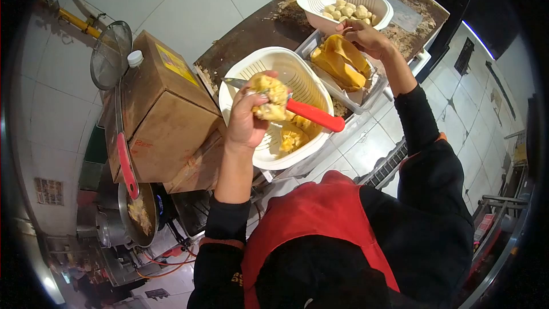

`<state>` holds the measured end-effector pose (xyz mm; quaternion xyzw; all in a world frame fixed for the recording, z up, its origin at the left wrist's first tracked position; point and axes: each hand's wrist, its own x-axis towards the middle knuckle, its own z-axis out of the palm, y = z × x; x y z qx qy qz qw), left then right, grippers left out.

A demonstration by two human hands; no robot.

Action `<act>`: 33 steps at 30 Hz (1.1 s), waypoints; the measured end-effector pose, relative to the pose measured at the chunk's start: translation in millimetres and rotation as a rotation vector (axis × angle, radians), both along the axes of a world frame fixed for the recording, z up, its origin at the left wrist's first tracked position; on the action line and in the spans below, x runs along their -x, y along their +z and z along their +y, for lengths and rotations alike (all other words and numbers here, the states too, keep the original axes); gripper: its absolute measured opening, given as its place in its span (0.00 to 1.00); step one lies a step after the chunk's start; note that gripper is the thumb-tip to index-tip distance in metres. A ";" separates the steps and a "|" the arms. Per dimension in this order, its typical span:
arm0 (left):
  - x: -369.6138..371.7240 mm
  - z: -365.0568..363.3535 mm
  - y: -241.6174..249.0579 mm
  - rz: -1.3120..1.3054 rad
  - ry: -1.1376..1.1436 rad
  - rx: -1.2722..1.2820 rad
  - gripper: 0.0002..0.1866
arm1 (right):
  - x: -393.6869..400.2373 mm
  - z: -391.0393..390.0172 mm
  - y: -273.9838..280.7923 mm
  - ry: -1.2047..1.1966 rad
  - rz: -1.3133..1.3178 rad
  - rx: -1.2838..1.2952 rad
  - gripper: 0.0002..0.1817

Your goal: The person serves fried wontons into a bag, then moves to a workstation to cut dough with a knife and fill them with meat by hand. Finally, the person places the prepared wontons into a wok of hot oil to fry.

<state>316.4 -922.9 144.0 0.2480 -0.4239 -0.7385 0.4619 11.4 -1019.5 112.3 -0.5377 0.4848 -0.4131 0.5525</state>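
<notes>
My left hand (250, 115) is raised over a white slotted basket (231, 71), its fingers wrapped round a clump of pale yellow filling (270, 96). A knife with a red handle (314, 115) passes behind that hand, its blade tip showing on the left; whether the hand grips it too, I cannot tell. Inside the basket lies more yellow food (293, 137). My right hand (364, 37) pinches the upper edge of a thin, folded yellow sheet (337, 64), which lies in a grey plastic tray (362, 103).
Behind the right hand, another white basket (313, 1) holds several round pale balls (349, 11). A cardboard box (166, 114) with a white cap stands left of the work table (274, 28). In front of it hangs a strainer (111, 51) with a red handle; below is a pan (140, 217) containing food.
</notes>
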 end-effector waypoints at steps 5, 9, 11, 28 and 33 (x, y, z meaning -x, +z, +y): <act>35.0 -13.3 6.2 0.010 -0.195 0.046 0.26 | -8.3 3.0 3.7 0.082 -0.100 0.089 0.16; 59.2 -19.8 8.5 0.028 -0.292 -0.021 0.28 | -21.4 25.6 19.2 0.109 0.011 0.263 0.15; 68.3 -23.9 7.7 0.030 -0.300 -0.059 0.30 | -26.0 34.4 23.9 0.129 0.002 0.304 0.15; 60.8 -26.2 14.0 0.045 -0.223 -0.134 0.30 | 2.9 19.3 -4.2 0.269 0.025 0.215 0.11; 40.6 -26.4 28.0 0.021 -0.154 -0.041 0.36 | 6.5 5.2 -35.3 0.181 1.094 0.322 0.14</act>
